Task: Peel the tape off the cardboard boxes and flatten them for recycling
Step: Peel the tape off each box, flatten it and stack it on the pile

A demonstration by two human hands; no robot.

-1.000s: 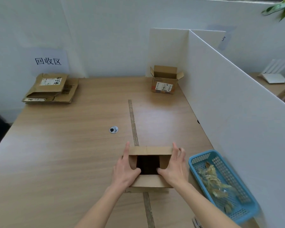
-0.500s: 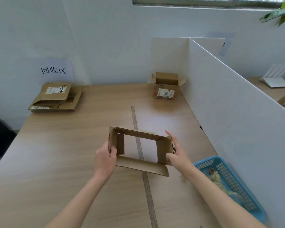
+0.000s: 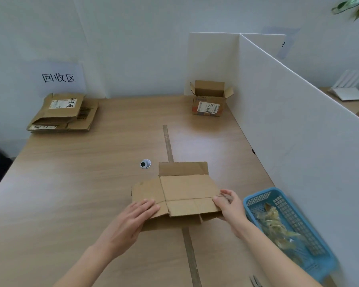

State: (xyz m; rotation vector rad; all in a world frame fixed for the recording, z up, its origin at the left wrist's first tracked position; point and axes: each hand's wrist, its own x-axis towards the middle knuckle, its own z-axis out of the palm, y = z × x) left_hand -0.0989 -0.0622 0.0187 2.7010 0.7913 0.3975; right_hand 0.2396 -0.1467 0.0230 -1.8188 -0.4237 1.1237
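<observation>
Wooden table [image 3: 75, 193], flattened box [image 3: 184, 193] crosswise, flaps fore-and-aft, between hands.

Viewpoint: one head-worn wide-angle camera, above the near edge of the wooden table [image 3: 75, 195].
Facing: forward and down, toward the far wall.
Nearness: forearms close below; open box [image 3: 209, 98] far off.
Shared views: only one.
</observation>
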